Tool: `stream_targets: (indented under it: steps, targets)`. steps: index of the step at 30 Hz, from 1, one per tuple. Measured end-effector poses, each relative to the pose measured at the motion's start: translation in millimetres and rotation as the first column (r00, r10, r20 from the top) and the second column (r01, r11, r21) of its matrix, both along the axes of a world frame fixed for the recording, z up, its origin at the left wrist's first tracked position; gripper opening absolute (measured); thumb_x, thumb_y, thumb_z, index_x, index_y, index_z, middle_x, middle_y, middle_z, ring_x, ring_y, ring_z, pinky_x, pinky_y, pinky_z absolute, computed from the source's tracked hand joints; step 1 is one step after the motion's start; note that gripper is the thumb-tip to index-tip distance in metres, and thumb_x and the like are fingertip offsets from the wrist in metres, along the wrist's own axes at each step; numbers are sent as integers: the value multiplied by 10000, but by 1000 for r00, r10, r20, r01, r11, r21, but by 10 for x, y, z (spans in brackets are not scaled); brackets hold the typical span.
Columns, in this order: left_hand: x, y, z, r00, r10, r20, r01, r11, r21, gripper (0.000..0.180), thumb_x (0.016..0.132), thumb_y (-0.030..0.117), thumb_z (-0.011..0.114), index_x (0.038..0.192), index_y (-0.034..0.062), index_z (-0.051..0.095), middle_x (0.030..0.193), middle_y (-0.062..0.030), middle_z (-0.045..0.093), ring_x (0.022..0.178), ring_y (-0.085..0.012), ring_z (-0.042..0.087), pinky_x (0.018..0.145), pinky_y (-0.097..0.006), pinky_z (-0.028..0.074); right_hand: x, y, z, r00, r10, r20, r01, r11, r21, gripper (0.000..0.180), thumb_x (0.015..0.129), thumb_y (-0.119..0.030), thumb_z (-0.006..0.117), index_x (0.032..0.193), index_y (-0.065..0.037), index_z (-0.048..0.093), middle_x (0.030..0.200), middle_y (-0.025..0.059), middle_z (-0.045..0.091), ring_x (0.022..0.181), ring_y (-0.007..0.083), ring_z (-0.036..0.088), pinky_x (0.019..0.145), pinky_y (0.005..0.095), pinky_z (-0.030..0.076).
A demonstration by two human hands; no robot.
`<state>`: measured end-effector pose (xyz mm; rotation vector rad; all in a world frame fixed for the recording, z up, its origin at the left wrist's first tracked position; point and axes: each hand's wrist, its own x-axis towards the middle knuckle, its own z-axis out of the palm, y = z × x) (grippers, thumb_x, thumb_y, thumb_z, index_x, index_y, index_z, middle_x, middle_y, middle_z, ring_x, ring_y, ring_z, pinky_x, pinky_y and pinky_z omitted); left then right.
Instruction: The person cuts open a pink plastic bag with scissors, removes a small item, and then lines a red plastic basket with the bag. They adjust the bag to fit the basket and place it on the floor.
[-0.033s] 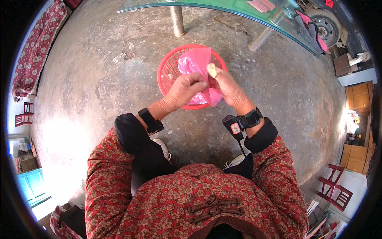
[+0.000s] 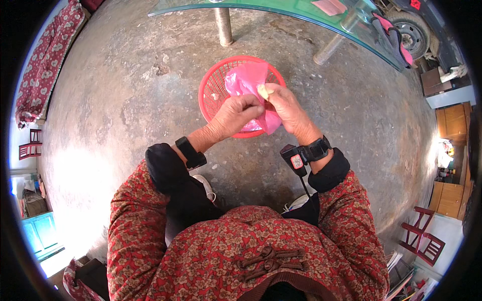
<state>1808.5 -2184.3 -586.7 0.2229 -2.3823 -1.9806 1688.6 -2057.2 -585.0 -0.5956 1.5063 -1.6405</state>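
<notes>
A thin pink plastic bag (image 2: 251, 75) hangs in and over a red mesh basket (image 2: 204, 98) on the floor in front of me. My left hand (image 2: 239, 113) is closed, its curled fingers pinching the bag near its middle. Close beside it, my right hand (image 2: 283, 106) is closed too, gripping the bag's right side. A pale yellow piece (image 2: 264, 92) sits at the tip of my right thumb; whether it is a cover on the thumb or something held, I cannot tell. The fingertips of both hands are partly hidden.
A glass-topped table (image 2: 281, 11) with metal legs (image 2: 224, 27) stands beyond the basket. My shoes (image 2: 205, 186) are close to the basket's near side. A wheel (image 2: 407, 37) is at the far right, and a dark red chair (image 2: 422, 236) stands at the right.
My right hand has dipped slightly, bringing the thumb with the pale piece lower and closer to my left hand. The bag's top has shifted a little; the basket is in the same place.
</notes>
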Motion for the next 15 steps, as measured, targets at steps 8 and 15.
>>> stream_targets:
  steps: [8,15]
  targets:
    - [19,-55,-81,981,-157,109,164,985,-55,139,875,136,541,881,5,586,759,19,547,741,-56,492,681,-235,433,-131,61,-11,997,-47,-64,46,999,-8,236,896,-233,515,892,-11,595,819,-20,557,785,69,509,683,228,420]
    - [-11,-83,-124,1000,-7,-3,6,989,-146,147,837,141,550,856,0,586,701,-32,550,676,-98,505,650,-271,441,-76,54,-92,985,74,-159,-57,992,113,398,890,-385,507,785,-10,592,720,-16,523,679,86,480,631,265,416]
